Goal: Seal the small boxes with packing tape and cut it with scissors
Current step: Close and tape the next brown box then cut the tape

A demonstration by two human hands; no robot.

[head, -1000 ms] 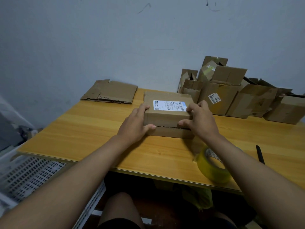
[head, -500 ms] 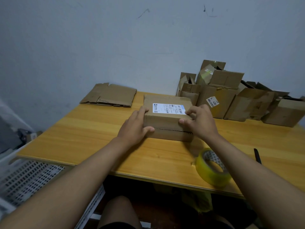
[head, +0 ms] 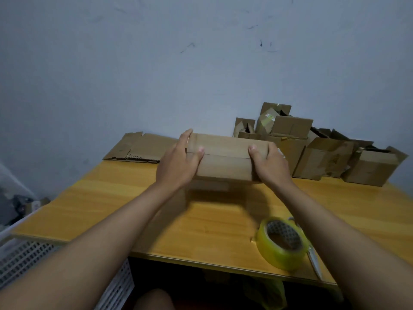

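Head view: left hand (head: 178, 163) and right hand (head: 269, 163) clasp the ends of a small brown cardboard box (head: 225, 159), lifted between them, unsealed seam facing up. Yellow packing tape roll (head: 282, 242) lies under right forearm. Best set box flat, flaps flush, before taping.

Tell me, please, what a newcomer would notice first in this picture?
Probably the cardboard box, lifted off the wooden table, with the left hand and right hand gripping its ends and an untaped seam facing the camera. Next, the yellow tape roll near the front edge, and the pile of opened boxes against the wall.
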